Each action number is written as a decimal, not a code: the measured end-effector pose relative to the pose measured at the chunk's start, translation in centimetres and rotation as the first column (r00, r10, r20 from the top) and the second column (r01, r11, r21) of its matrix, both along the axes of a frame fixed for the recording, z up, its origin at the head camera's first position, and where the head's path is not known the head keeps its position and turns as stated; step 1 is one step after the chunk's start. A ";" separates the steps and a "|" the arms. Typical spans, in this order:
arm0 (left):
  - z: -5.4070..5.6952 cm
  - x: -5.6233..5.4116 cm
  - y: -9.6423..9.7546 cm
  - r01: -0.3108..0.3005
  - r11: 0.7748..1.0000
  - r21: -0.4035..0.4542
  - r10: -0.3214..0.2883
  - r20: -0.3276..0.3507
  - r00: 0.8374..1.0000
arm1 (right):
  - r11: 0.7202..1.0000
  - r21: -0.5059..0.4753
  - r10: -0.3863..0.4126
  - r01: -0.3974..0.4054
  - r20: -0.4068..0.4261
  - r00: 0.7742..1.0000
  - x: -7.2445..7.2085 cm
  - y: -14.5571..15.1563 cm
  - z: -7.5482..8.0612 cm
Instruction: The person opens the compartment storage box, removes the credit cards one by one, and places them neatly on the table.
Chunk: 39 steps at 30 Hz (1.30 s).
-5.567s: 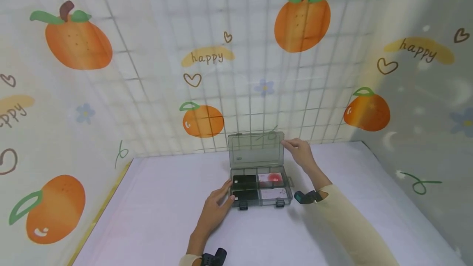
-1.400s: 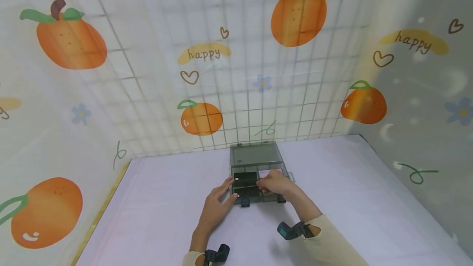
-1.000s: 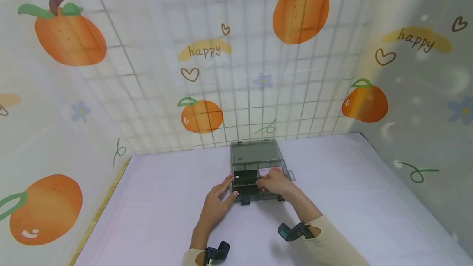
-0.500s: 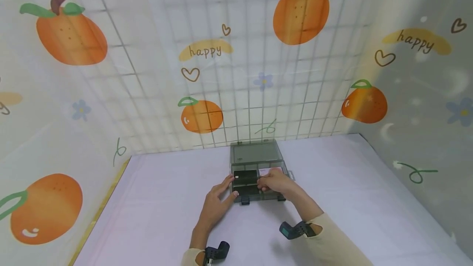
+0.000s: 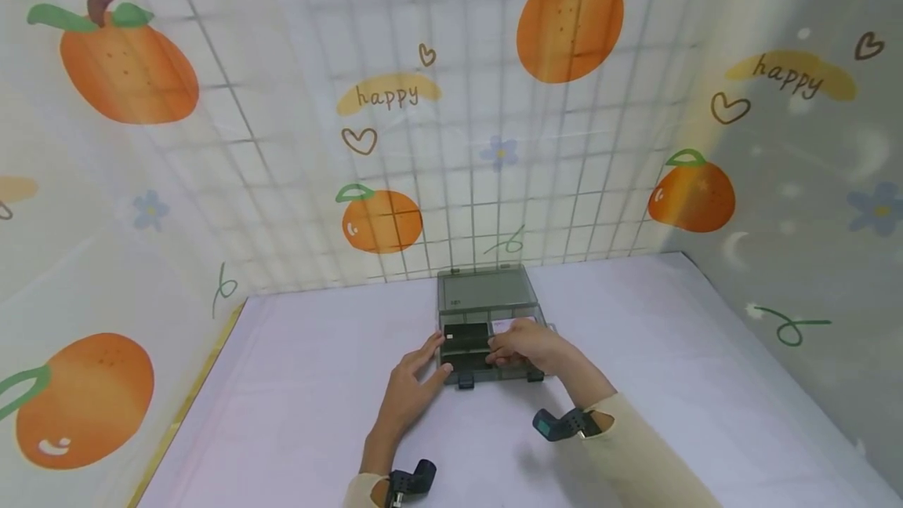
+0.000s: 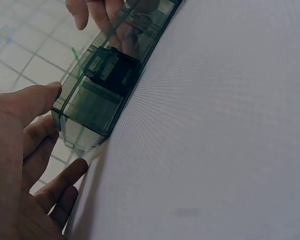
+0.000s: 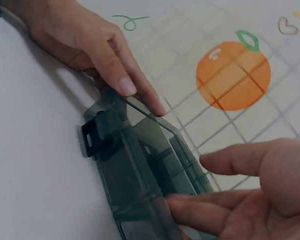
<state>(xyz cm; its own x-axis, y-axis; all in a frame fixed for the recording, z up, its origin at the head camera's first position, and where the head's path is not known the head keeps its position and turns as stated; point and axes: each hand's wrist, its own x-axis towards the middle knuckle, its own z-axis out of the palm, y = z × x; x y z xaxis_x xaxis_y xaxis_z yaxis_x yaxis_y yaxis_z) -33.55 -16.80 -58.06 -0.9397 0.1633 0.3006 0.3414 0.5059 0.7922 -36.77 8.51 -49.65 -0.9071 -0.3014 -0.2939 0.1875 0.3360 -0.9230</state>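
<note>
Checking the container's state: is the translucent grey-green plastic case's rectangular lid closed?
No: in the head view, the lid is tipped back behind the case, not over it.

left hand (image 6: 12, 150) touching a translucent green box (image 6: 95, 102), dark side latch (image 6: 117, 72), right hand (image 6: 102, 14) beyond, white tabletop (image 6: 205, 125)

The word "happy" (image 5: 387, 96) shows twice on the curtain (image 5: 451, 14).

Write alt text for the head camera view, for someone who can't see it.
An open, divided, see-through box sits on a white table; a person's left hand touches its left side, the right hand reaches into it near two black rectangles. Behind is a backdrop printed with oranges.
</note>
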 end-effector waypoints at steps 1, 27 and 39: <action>-0.1 0.0 0.0 -0.002 1.000 -0.003 0.002 0.001 1.000 | 1.000 -0.003 0.005 -0.005 0.002 1.000 0.0 0.0 0.0; -0.1 0.1 0.1 0.005 1.000 0.008 -0.005 0.006 1.000 | 1.000 0.004 -0.017 0.017 0.051 0.999 0.4 0.1 0.7; 0.2 0.1 0.2 -0.004 1.000 0.005 0.004 -0.019 1.000 | 0.996 -0.057 -0.059 0.063 0.061 0.996 -0.1 0.1 0.4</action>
<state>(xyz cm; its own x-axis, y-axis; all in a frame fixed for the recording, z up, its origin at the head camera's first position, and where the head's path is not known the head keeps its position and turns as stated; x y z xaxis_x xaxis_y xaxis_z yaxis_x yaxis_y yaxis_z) -33.43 -16.62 -57.85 -0.9343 0.1580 0.3195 0.3546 0.5030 0.7882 -36.85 8.58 -49.29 -0.9059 -0.2644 -0.3309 0.2607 0.2675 -0.9276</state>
